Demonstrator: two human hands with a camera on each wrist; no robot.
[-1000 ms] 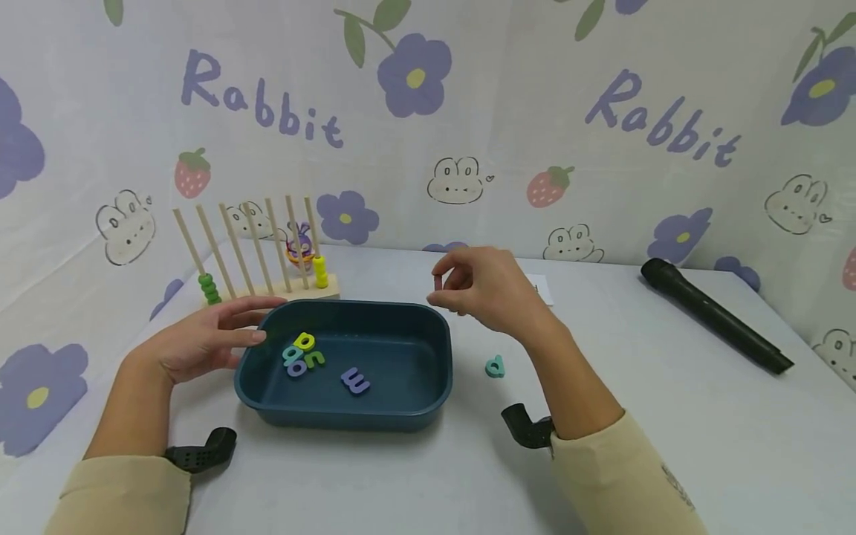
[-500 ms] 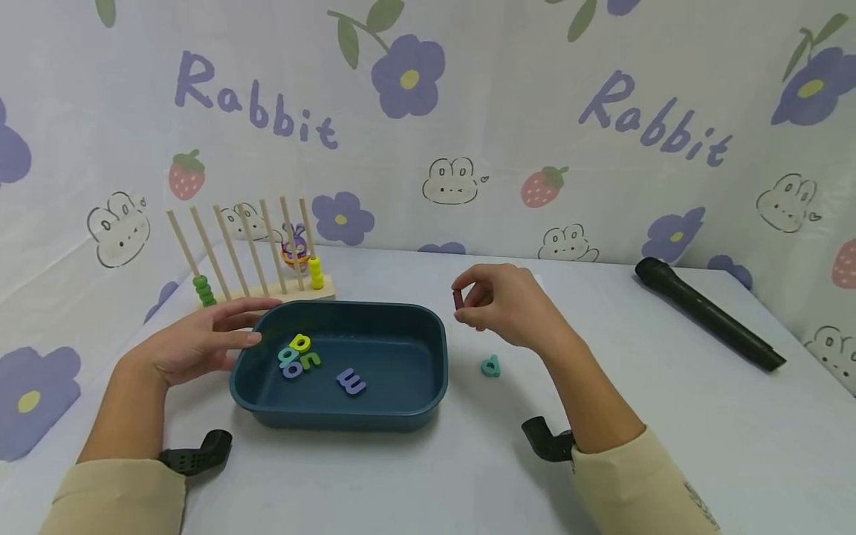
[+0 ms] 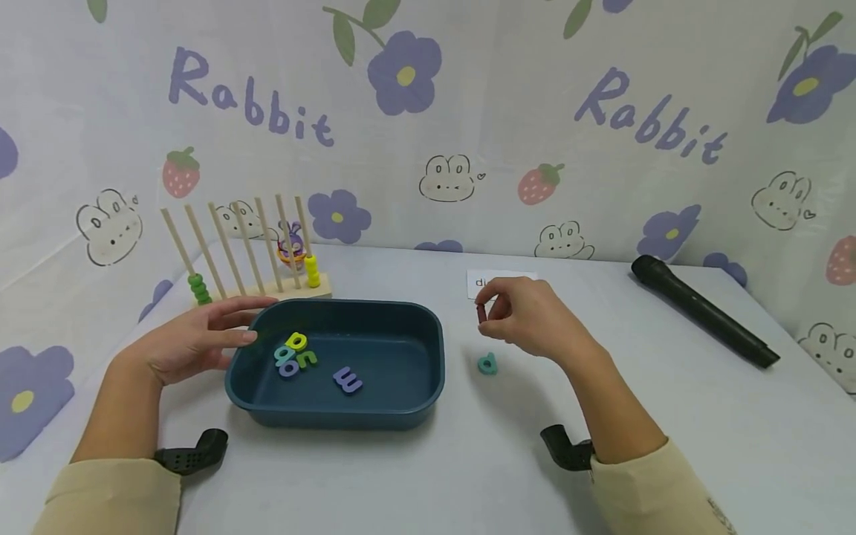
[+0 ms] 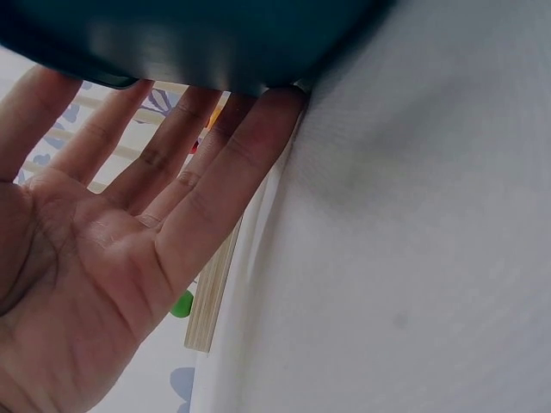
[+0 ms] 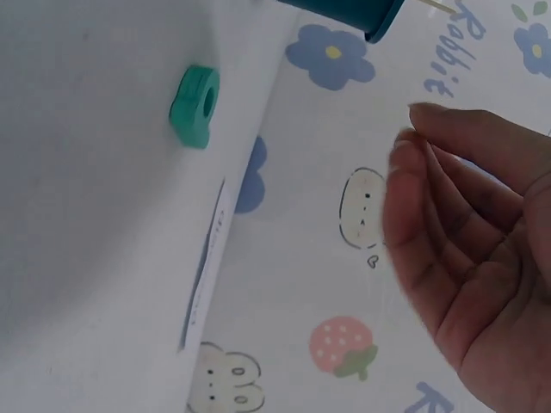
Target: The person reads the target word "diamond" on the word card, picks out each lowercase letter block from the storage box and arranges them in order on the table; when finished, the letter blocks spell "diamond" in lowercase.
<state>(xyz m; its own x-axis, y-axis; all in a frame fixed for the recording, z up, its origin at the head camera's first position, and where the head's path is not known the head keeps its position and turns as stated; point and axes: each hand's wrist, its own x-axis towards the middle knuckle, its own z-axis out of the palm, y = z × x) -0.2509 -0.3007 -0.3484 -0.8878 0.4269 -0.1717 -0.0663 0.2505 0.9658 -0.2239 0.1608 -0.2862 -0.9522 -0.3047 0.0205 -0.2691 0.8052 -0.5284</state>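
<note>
A dark blue basin [image 3: 394,364] stands in front of me in the head view. Straight fingers of my left hand [image 3: 194,338] touch its left end; the left wrist view shows their tips against its wall. Inside lie several coloured letters, among them a purple m [image 3: 347,380] and a green n [image 3: 307,359]. My right hand [image 3: 531,316], right of the basin, pinches a small dark red piece [image 3: 481,313] between thumb and fingertip, seen edge-on, its shape unclear. Below that hand a teal letter [image 3: 487,363] lies on the table. Behind it is a white printed card [image 3: 476,282], partly covered.
A wooden rack [image 3: 321,288] with upright rods and green and yellow beads stands behind the basin at left. Near it sits a small purple toy [image 3: 291,241]. A black microphone [image 3: 702,310] lies at the right. A patterned cloth [image 3: 388,186] hangs behind the table.
My right hand, with the dark red piece, has moved right and down, away from the basin's rim to above the teal letter. More of the card shows. The left hand stays at the basin.
</note>
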